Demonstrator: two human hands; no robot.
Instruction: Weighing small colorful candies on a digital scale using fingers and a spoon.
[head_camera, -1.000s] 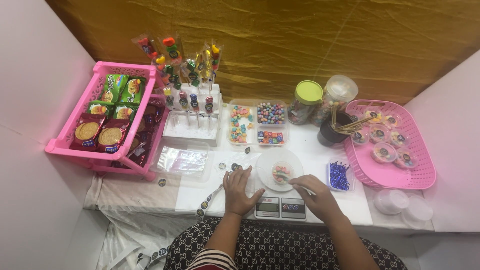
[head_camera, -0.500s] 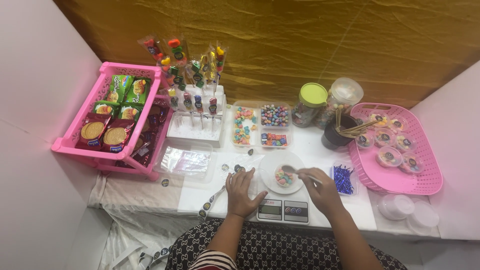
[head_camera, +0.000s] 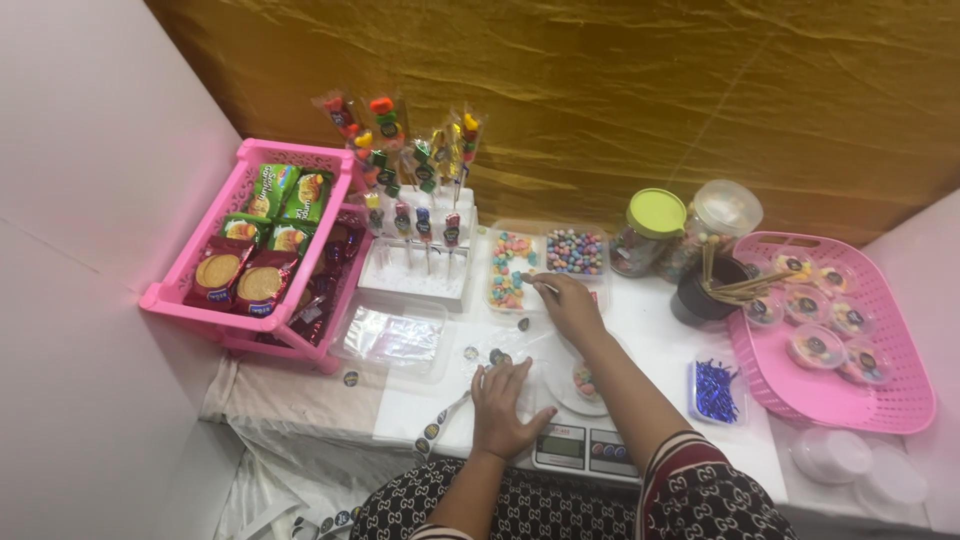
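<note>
Bare left hand (head_camera: 505, 405) and bare right hand (head_camera: 570, 303), forearms uncovered, right sleeve (head_camera: 700, 480) pushed up with red, white and dark striped cuff, black fabric with pale repeating monogram pattern, matching patterned lap below

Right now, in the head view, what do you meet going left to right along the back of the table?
Pink rack of snack packets → white stand of candy skewers → clear tray of coloured candies → green-lidded jar → clear-lidded jar → pink basket of small candy cups.
</note>
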